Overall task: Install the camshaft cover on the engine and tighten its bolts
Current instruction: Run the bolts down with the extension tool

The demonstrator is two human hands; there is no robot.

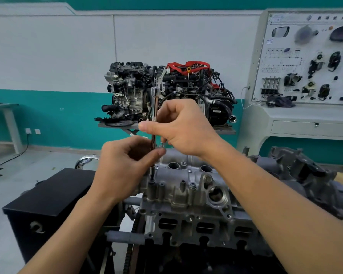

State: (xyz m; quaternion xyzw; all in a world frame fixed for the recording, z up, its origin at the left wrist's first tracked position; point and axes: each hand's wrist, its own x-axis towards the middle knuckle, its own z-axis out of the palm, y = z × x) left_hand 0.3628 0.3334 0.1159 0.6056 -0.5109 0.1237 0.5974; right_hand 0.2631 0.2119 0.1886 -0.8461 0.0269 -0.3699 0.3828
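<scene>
- A black cabinet [48, 194] stands at the left, beside the engine [196, 230].
- The left hand [125, 165] pinches the lower shaft of an upright driver [154, 99].
- The driver's tip sits on a bolt [151, 181] at the cover's left corner.
- The right hand [182, 127] pinches the shaft higher up.
- The grey cover [186, 186] lies on top of the engine.
- A display board [305, 56] stands far right.
</scene>
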